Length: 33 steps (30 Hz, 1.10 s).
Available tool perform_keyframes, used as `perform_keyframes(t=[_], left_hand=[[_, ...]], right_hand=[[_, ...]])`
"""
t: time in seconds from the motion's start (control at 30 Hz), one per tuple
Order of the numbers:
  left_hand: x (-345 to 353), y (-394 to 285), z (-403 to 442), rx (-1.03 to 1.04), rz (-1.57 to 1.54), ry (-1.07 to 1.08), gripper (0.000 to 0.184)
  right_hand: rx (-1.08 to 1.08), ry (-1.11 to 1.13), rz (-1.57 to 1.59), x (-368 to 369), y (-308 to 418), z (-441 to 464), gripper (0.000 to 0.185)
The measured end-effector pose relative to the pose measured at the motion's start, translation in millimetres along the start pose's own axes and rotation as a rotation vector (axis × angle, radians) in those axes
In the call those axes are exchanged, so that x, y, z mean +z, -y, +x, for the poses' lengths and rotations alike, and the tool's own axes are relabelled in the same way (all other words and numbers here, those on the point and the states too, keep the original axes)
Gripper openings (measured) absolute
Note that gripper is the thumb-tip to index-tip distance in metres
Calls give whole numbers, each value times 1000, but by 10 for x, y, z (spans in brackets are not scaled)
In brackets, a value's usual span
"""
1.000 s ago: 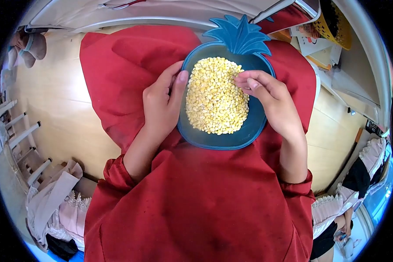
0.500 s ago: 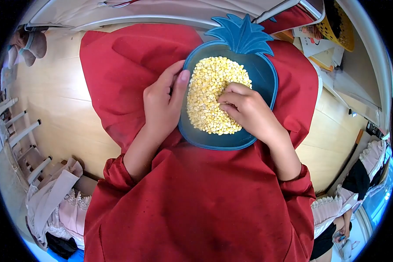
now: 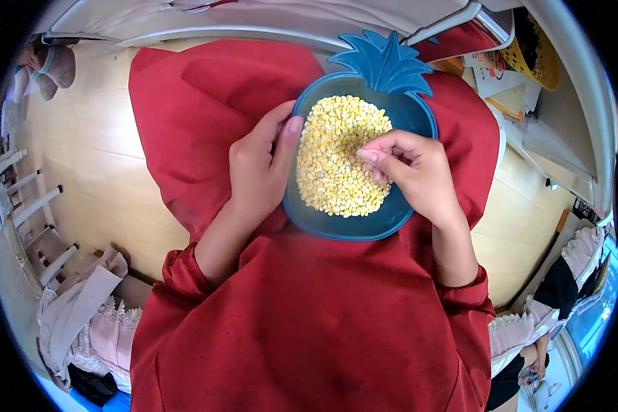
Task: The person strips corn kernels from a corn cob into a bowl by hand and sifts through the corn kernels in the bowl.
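Observation:
A teal pineapple-shaped bowl [image 3: 398, 209] rests on the red cloth over my lap. Yellow corn kernels [image 3: 336, 158] lie heaped in its left and middle part. My left hand [image 3: 261, 161] grips the bowl's left rim, thumb on top and fingers around the outer side. Over the right side of the kernels is my right hand [image 3: 415, 168], thumb and fingertips pinched together. Whatever may be between those fingertips is too small to make out.
Light wooden floor [image 3: 96, 165] shows on both sides of the red cloth [image 3: 302, 309]. A yellow basket [image 3: 539, 58] and papers are at the upper right. White rails stand at the left. Part of another person [image 3: 539, 357] shows at the lower right.
My right hand moved from the bowl's upper right down into the kernels, then drew slightly up and right with its fingertips pinched. My left hand has kept its hold on the rim.

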<state>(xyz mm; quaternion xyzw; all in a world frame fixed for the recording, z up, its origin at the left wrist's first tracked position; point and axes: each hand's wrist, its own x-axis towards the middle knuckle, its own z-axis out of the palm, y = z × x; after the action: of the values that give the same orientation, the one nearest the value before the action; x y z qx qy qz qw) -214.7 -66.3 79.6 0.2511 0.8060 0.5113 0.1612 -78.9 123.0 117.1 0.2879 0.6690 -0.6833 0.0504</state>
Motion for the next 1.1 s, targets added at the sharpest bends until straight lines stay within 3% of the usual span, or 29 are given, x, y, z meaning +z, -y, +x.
perform_keyframes(t=[0.07, 0.23, 0.4, 0.57, 0.63, 0.7, 0.77, 0.83, 1.1], left_hand=[[9, 14, 2, 1, -17, -2, 28], [-10, -7, -9, -12, -20, 21, 27], [-21, -37, 5, 7, -17, 22, 27], [-58, -72, 0, -65, -1, 97, 29], [-52, -80, 9, -25, 2, 69, 28], [-15, -41, 18, 40, -9, 19, 26], [-40, -22, -5, -26, 25, 78, 28], [-60, -13, -2, -52, 41, 101, 28], [12, 8, 27, 62, 17, 9, 24]], right_hand=[[-38, -19, 121, -31, 110, -19, 9], [-363, -97, -3, -138, 696, -68, 9], [-955, -236, -402, -399, 1466, 6, 10], [-1176, -513, -775, -565, 2284, 335, 13], [-1226, -535, -872, -648, 2447, 553, 11], [-1115, -561, -913, -530, 2562, 630, 19], [-1073, -585, -979, -458, 2620, 666, 22], [-1125, -542, -926, -601, 2552, 837, 12], [-1016, -558, -993, -670, 2541, 839, 17]])
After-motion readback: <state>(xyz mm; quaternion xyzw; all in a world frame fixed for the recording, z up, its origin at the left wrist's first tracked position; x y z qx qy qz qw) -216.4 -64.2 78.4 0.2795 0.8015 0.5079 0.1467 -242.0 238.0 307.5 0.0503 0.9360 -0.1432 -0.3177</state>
